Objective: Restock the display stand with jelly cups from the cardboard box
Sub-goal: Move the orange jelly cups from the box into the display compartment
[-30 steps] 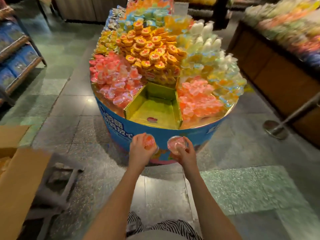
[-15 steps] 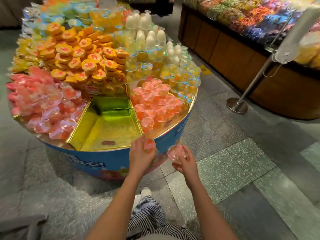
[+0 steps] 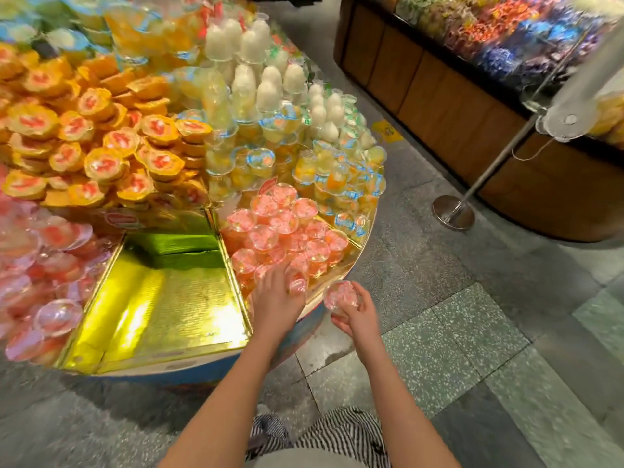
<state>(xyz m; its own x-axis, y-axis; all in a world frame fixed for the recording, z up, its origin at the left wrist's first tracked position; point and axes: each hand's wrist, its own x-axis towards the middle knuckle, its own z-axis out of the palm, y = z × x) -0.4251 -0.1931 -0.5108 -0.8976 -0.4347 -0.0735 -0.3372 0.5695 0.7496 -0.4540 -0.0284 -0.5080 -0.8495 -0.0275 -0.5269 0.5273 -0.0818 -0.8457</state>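
Now reaches over the pile (image 3: 287, 231) at centre, left hand (image 3: 275, 300) curled round a cup (image 3: 297, 286); grips a second cup (image 3: 341, 295) in right hand (image 3: 359, 320) off the stand (image 3: 175, 298) rim. Closer than before; set to place.

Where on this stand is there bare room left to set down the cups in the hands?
The gold compartment is bare: loose pink cups border it on the left, orange-lidded cups behind, the pink jelly cups on the right. Every other section in view is piled full.
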